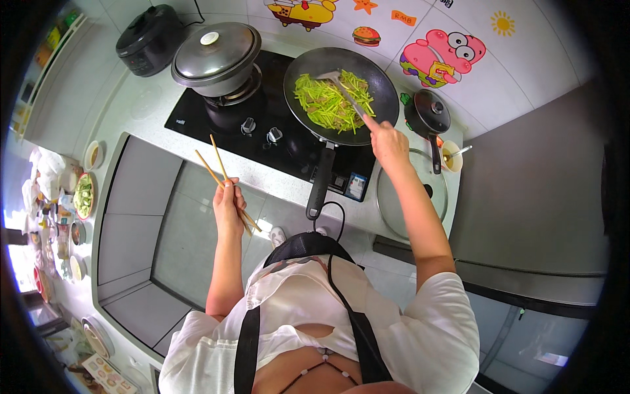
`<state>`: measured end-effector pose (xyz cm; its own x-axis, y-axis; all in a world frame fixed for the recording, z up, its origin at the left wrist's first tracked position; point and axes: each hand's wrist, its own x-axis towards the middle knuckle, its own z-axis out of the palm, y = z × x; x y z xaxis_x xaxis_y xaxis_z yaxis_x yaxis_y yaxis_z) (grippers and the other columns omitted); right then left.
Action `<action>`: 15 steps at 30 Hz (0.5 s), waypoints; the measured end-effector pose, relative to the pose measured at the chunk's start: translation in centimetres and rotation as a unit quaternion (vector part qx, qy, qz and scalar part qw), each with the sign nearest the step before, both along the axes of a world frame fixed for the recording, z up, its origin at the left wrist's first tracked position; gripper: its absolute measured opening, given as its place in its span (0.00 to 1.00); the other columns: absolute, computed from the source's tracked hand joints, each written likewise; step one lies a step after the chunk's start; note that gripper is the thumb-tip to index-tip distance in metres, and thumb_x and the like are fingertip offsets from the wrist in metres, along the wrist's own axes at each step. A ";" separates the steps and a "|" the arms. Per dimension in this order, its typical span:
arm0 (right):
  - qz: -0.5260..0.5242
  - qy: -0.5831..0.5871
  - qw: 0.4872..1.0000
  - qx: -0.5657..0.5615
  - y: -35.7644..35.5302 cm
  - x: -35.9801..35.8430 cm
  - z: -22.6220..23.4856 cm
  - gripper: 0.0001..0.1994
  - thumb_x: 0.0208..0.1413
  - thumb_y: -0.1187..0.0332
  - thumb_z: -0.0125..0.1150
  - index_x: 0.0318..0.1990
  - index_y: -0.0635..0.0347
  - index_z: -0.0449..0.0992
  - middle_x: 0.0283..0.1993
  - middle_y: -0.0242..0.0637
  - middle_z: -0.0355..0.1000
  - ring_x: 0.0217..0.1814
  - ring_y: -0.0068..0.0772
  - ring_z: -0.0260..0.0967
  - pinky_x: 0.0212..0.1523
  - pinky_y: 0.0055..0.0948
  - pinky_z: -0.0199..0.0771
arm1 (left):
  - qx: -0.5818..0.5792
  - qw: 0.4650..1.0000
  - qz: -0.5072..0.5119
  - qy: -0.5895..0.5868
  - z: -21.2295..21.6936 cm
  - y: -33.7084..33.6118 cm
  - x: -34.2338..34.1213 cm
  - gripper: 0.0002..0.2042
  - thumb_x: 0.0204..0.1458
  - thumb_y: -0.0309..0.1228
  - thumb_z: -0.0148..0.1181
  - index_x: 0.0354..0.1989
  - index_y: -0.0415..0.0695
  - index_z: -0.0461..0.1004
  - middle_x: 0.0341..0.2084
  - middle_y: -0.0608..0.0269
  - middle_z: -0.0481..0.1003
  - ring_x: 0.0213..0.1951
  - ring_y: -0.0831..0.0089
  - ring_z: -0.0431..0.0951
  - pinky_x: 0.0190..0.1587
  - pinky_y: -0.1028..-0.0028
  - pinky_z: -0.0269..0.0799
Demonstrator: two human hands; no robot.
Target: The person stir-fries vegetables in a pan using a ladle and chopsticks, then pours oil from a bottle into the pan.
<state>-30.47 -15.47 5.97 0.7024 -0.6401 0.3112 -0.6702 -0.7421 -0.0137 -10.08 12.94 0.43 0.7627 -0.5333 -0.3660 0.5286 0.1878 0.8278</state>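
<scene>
Pot [214, 59] and saucepan [429, 113] flank the wok [384, 88], left hand [229, 203] gripping chopsticks [219, 157], right hand [390, 144] grasping a spatula [351, 98].

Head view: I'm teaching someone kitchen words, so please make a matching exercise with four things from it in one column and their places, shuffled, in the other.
Things
1. Wooden chopsticks
2. Spatula
3. Silver lidded pot
4. Round see-through lid

Places
A. On the left burner
B. In the right hand, its blade among the green stalks in the dark pan
C. On the counter, to the right of the cooktop
D. In the left hand

Right pairs: 1-D, 2-B, 3-A, 4-C
</scene>
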 end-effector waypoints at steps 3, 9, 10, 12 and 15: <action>-0.006 0.023 1.000 0.012 0.0 -1.5 0.5 0.21 0.47 0.70 0.54 0.50 0.37 0.69 0.24 0.39 0.66 0.24 0.43 0.69 0.25 0.39 0.69 | -0.005 1.000 -0.005 -0.001 -0.2 0.0 0.3 0.09 0.57 0.34 0.43 0.35 0.42 0.66 0.15 0.72 0.58 0.14 0.84 0.54 0.18 0.83 0.51; 0.000 -0.049 0.997 0.060 -0.1 -1.1 0.7 0.18 0.48 0.64 0.56 0.49 0.39 0.70 0.25 0.39 0.68 0.27 0.43 0.69 0.27 0.38 0.69 | 0.005 1.000 -0.007 0.006 0.2 -0.1 0.2 0.09 0.57 0.34 0.43 0.35 0.42 0.65 0.14 0.72 0.57 0.14 0.84 0.53 0.18 0.83 0.51; 0.006 -0.053 0.996 0.068 0.1 -1.2 0.8 0.17 0.48 0.63 0.57 0.48 0.39 0.70 0.25 0.39 0.68 0.27 0.43 0.69 0.27 0.38 0.69 | 0.004 1.000 -0.005 0.003 0.4 -0.1 0.2 0.09 0.57 0.34 0.43 0.35 0.42 0.65 0.15 0.72 0.57 0.14 0.84 0.53 0.18 0.83 0.51; 0.020 -0.059 0.995 0.083 0.8 -1.6 1.2 0.17 0.47 0.62 0.57 0.48 0.39 0.71 0.25 0.39 0.67 0.27 0.43 0.69 0.27 0.38 0.68 | 0.001 1.000 -0.004 0.000 0.4 -0.2 0.3 0.09 0.57 0.34 0.43 0.35 0.42 0.65 0.15 0.72 0.58 0.14 0.84 0.53 0.18 0.83 0.51; 0.044 -0.007 0.997 0.055 1.4 -4.4 1.6 0.17 0.48 0.61 0.57 0.48 0.37 0.71 0.22 0.37 0.63 0.23 0.40 0.67 0.24 0.36 0.67 | -0.001 1.000 -0.003 0.000 0.1 -0.1 0.6 0.09 0.57 0.34 0.43 0.35 0.42 0.65 0.15 0.72 0.58 0.14 0.84 0.54 0.18 0.83 0.51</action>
<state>-34.91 -14.08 7.62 0.7532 -0.6073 0.2528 -0.6019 -0.7913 -0.1075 -9.52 12.86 0.49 0.7598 -0.5383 -0.3646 0.5295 0.1869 0.8275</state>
